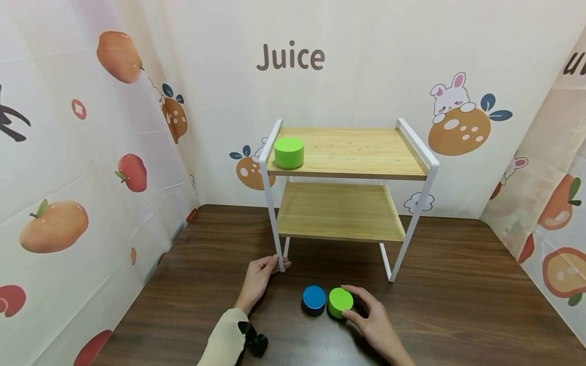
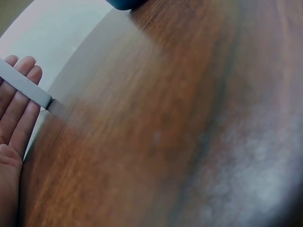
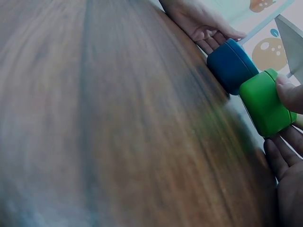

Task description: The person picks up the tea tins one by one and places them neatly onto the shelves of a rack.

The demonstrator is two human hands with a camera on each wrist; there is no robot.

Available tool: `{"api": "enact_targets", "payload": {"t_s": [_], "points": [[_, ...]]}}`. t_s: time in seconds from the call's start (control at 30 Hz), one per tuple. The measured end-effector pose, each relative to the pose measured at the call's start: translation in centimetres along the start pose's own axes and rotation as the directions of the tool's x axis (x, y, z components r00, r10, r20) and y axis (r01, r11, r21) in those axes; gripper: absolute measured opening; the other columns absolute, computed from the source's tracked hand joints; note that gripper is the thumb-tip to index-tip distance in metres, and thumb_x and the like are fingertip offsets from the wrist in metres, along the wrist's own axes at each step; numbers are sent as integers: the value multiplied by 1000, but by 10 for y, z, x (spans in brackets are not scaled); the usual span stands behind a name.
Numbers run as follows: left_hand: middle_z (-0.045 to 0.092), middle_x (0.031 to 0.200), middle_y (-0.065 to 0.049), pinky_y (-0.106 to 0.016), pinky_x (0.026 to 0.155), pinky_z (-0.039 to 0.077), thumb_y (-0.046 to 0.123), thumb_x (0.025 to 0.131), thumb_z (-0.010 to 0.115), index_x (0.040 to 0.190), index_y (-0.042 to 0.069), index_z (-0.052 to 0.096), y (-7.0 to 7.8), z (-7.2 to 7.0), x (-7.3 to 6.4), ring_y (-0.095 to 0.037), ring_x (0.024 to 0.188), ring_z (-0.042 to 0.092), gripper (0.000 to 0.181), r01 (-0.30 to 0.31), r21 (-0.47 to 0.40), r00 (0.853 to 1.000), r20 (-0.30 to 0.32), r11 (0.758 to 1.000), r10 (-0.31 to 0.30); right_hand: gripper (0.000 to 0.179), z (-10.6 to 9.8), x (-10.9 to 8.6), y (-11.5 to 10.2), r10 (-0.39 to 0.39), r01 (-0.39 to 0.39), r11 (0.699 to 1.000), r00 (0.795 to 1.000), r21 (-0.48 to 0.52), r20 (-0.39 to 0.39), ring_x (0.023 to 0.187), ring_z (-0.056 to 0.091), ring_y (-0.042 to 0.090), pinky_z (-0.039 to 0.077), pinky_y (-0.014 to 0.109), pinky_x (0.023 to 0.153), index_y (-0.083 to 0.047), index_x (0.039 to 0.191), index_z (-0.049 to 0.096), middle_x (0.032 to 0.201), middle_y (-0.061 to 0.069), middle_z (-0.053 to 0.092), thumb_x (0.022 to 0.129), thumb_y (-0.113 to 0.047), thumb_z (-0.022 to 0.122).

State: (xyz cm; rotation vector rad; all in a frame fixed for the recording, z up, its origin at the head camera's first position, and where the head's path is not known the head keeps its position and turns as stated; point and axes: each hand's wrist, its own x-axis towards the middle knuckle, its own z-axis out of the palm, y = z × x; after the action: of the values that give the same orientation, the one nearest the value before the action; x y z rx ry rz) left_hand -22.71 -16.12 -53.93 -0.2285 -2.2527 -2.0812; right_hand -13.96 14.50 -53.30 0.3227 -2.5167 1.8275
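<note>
My left hand (image 1: 257, 278) holds the front left leg of a two-tier shelf (image 1: 339, 211) near its foot. In the left wrist view, the white leg (image 2: 28, 85) crosses the fingers (image 2: 19, 118), which lie nearly straight behind it. My right hand (image 1: 376, 325) grips a small green round lidded box (image 1: 341, 301) on the table, thumb on the near side and forefinger on the far side. Just left of it is a blue round lidded box (image 1: 314, 298). Another green round box (image 1: 289, 153) sits at the left end of the shelf's upper board.
The shelf has wooden boards and white metal side frames; its lower board (image 1: 341, 211) lies beneath the upper one. Everything stands on a dark brown wooden table (image 1: 476, 305). Fruit-printed curtains (image 1: 366, 71) close off the back and both sides.
</note>
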Motion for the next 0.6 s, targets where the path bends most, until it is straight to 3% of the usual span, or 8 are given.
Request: {"api": "enact_targets", "payload": {"t_s": [0.33,0.6], "points": [[79,112,-24,-26,96,61,28,113,51,117,-7,75,-1,-1,1,-19,108,78,43,-33,13,999,13,999,33,54,0,1,-4,13,-13,1000,1000,24,3,126,59,-4,50,14,102,-11,139,66,142,11,67,88,-5,82],[80,111,-21,-33,99,61,27,112,53,115,-4,77,-1,-1,1,-32,112,77,40,-1,0,1000,2,1000,1,52,-1,2,-4,-76,76,997,997,18,-16,122,62,-4,51,13,99,-9,138,66,138,14,68,89,-5,82]]}}
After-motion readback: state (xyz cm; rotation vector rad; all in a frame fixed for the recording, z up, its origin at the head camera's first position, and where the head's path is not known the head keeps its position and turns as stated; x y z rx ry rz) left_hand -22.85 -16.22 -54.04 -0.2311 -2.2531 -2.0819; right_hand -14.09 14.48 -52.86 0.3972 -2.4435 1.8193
